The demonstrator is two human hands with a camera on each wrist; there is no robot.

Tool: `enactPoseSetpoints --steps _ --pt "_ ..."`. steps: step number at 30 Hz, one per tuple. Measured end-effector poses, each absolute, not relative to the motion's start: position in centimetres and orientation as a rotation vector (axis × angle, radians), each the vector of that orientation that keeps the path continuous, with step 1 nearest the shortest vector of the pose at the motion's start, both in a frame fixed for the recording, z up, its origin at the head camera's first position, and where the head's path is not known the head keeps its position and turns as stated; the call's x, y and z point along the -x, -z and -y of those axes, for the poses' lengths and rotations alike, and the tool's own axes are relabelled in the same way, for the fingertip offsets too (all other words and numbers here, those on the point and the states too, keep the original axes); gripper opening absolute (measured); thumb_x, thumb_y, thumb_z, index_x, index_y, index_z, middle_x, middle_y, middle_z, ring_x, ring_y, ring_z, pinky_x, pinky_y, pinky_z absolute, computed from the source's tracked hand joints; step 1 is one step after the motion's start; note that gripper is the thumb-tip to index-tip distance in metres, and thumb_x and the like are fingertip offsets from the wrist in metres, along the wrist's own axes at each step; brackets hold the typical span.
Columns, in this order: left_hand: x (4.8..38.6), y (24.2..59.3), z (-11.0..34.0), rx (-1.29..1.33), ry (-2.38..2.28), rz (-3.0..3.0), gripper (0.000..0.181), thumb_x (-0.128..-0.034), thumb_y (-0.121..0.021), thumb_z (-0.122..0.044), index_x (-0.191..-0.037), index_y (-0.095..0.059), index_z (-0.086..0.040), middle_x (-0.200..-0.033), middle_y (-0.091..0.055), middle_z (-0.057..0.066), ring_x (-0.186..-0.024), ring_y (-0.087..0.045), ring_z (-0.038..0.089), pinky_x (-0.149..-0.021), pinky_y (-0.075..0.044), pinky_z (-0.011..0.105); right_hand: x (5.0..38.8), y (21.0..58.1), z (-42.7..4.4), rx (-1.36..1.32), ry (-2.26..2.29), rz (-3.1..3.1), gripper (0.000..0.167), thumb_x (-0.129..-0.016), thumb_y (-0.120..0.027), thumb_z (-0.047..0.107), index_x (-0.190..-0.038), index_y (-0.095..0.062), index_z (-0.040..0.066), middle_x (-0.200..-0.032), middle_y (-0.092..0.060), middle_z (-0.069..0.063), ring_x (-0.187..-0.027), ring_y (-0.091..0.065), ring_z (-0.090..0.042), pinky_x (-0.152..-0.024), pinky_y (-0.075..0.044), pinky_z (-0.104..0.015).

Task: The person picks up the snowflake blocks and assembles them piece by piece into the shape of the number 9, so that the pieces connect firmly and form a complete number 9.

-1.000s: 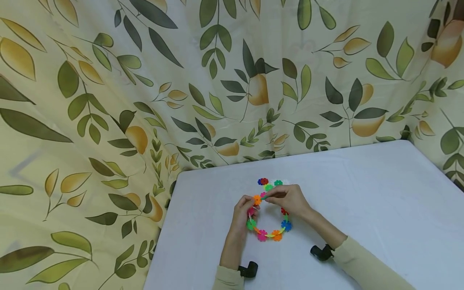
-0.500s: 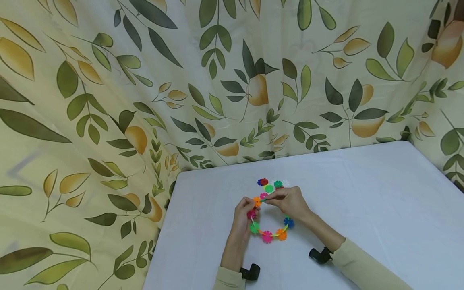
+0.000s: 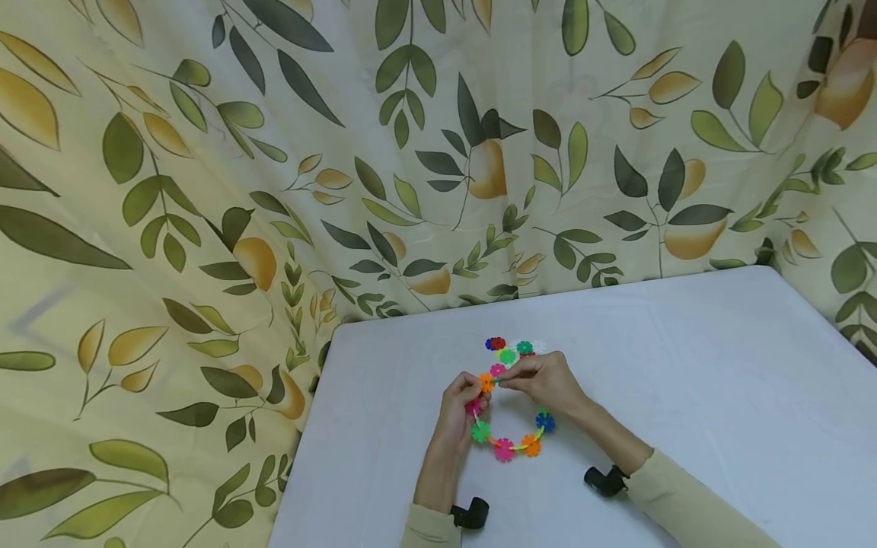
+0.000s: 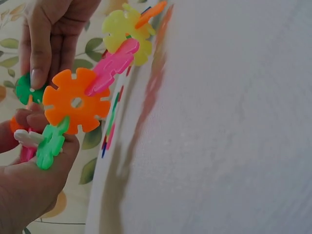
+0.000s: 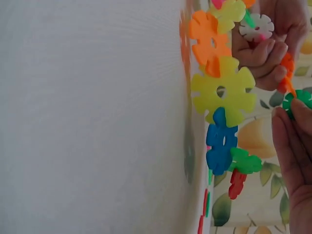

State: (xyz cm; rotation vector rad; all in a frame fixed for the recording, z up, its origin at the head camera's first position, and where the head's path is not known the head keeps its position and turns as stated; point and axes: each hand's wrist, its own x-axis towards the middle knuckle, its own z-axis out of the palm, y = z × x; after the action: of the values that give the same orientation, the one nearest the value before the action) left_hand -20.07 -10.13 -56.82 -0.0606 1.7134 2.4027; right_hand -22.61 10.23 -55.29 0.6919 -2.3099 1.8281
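Pinching a green disc (image 4: 23, 90) in the right hand (image 3: 550, 382) against an orange disc (image 5: 287, 66) gripped in the left hand (image 3: 457, 407).

The left hand (image 3: 457, 412) grips the disc chain (image 3: 504, 450) at ten o'clock, the right hand (image 3: 548, 380) pinches a green disc (image 3: 498, 380) at eleven, and further discs (image 3: 507, 356) lie on the table (image 3: 658, 365) beyond twelve.

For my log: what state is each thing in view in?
Curved chain of multicoloured plastic flower discs: linked, red end disc free
Dark green plastic flower disc: against an orange plastic flower disc; full seating unclear
Left hand: gripping the orange disc
Right hand: pinching the green disc
Loose plastic flower discs: lying on the white cloth-covered table
Leaf-print cream curtain: hanging
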Motion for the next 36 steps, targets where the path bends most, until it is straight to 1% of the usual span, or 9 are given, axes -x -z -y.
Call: enactPoseSetpoints --steps 4,9,12,16,22,27,30,34,36 --pt "20.1 56.6 10.5 0.036 -2.355 -1.739 0.014 -0.1059 -0.051 -0.007 -0.094 -0.057 -0.009 -0.082 -0.063 0.005 -0.070 -0.057 0.014 -0.069 -0.050 0.022 22.6 55.3 -10.1 -0.715 -1.827 2.293 0.013 -0.081 -0.088 0.003 -0.090 -0.084 0.011 -0.086 -0.079 -0.002 -0.074 -0.076 -0.022 -0.067 -0.060 -0.023" --pt "20.2 56.3 11.0 -0.020 -2.275 -1.796 0.008 -0.1066 -0.050 -0.007 -0.107 -0.056 -0.002 -0.086 -0.065 0.006 -0.074 -0.061 0.017 -0.076 -0.053 0.025 23.1 55.0 -10.2 -0.753 -1.740 2.394 0.021 -0.083 -0.086 0.003 -0.104 -0.083 0.008 -0.097 -0.080 -0.003 -0.088 -0.077 -0.015 -0.078 -0.060 -0.025" --pt "20.3 56.1 11.4 -0.037 -2.236 -1.845 0.016 -0.1061 -0.047 -0.006 -0.117 -0.056 0.001 -0.090 -0.065 0.007 -0.078 -0.062 0.017 -0.077 -0.054 0.025 23.9 54.7 -10.3 -0.748 -1.608 2.512 0.026 -0.085 -0.085 0.002 -0.110 -0.081 0.007 -0.102 -0.079 -0.007 -0.092 -0.077 -0.016 -0.080 -0.061 -0.027" --pt "20.4 55.9 11.8 -0.049 -2.215 -1.879 0.029 -0.1051 -0.043 -0.004 -0.126 -0.058 0.007 -0.092 -0.063 0.008 -0.079 -0.059 0.016 -0.075 -0.053 0.022 25.8 54.6 -10.4 -0.789 -1.393 2.671 0.024 -0.089 -0.081 0.003 -0.113 -0.080 0.005 -0.105 -0.078 -0.009 -0.091 -0.073 -0.019 -0.079 -0.061 -0.032" --pt "20.4 56.1 11.9 -0.053 -2.145 -1.911 0.036 -0.1048 -0.043 -0.011 -0.124 -0.065 0.010 -0.088 -0.060 0.009 -0.073 -0.054 0.012 -0.070 -0.049 0.021 28.1 54.9 -10.0 -0.868 -1.200 2.894 0.023 -0.094 -0.078 0.010 -0.116 -0.079 0.007 -0.107 -0.075 -0.006 -0.095 -0.066 -0.019 -0.084 -0.057 -0.037" --pt "20.2 56.2 11.7 -0.043 -2.070 -2.013 0.039 -0.1074 -0.052 -0.027 -0.121 -0.069 0.005 -0.088 -0.061 0.009 -0.073 -0.055 0.013 -0.070 -0.049 0.021 28.8 55.6 -9.6 -0.885 -1.052 3.006 0.023 -0.091 -0.082 0.015 -0.113 -0.080 0.012 -0.097 -0.072 0.000 -0.089 -0.062 -0.017 -0.078 -0.055 -0.036" --pt "20.1 56.2 11.5 -0.054 -2.056 -2.053 0.041 -0.1064 -0.058 -0.031 -0.121 -0.068 0.006 -0.088 -0.060 0.009 -0.075 -0.056 0.016 -0.072 -0.049 0.022 28.8 55.8 -9.3 -0.859 -0.999 3.028 0.021 -0.090 -0.083 0.015 -0.110 -0.081 0.014 -0.092 -0.069 0.001 -0.083 -0.059 -0.015 -0.073 -0.055 -0.033" --pt "20.2 56.2 11.4 -0.070 -2.051 -2.065 0.045 -0.1048 -0.062 -0.034 -0.122 -0.066 0.008 -0.086 -0.057 0.006 -0.076 -0.054 0.017 -0.071 -0.046 0.023 28.8 55.9 -9.2 -0.838 -0.976 3.022 0.020 -0.088 -0.084 0.011 -0.108 -0.081 0.014 -0.093 -0.067 -0.001 -0.085 -0.058 -0.017 -0.074 -0.056 -0.034" --pt "20.2 56.1 11.5 -0.070 -2.049 -2.063 0.043 -0.1045 -0.063 -0.034 -0.121 -0.067 0.006 -0.084 -0.056 0.003 -0.076 -0.053 0.017 -0.071 -0.045 0.023 28.9 56.0 -9.1 -0.846 -0.955 3.014 0.019 -0.089 -0.083 0.011 -0.108 -0.081 0.014 -0.094 -0.067 -0.001 -0.086 -0.058 -0.017 -0.075 -0.056 -0.035"
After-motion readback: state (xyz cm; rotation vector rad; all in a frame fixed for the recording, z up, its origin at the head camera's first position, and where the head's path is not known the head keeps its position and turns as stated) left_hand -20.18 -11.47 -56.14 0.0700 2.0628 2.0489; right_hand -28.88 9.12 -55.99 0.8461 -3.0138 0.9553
